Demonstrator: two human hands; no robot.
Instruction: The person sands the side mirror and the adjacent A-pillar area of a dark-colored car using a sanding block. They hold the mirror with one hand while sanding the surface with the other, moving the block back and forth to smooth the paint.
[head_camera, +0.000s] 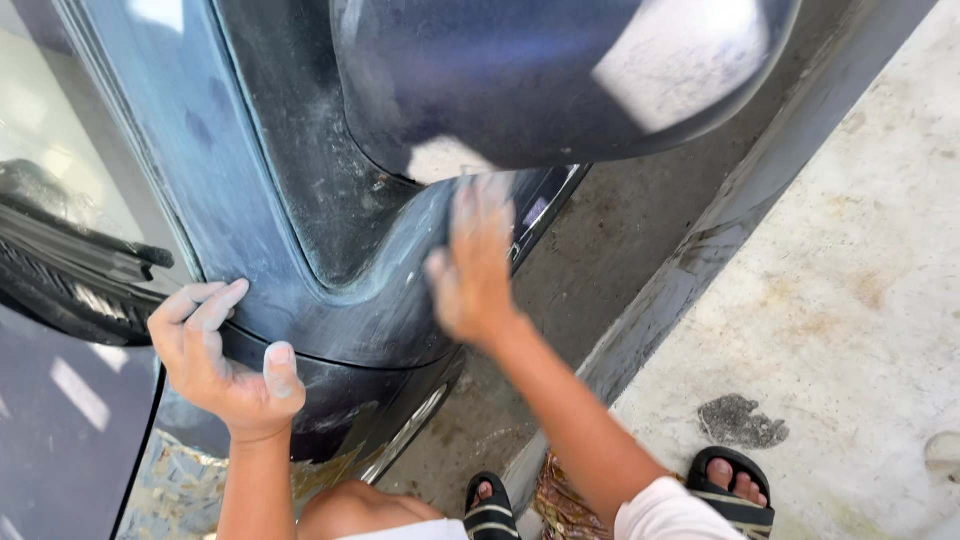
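While the left hand (222, 362) braces open on the car (330, 290) pillar's edge, the right hand (472, 270) presses flat, blurred, beneath the mirror (540, 80). Neither holds anything. Open concrete (850, 300) lies rightward past the curb (700, 260).

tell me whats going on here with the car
A person stands beside a dark blue car, looking down at its door by the side mirror. The left hand rests on the dusty panel near the windscreen wiper, fingers spread. The right hand lies flat on the door just under the mirror and is blurred, so it is moving. Neither hand visibly holds anything. Feet in sandals stand on the concrete.
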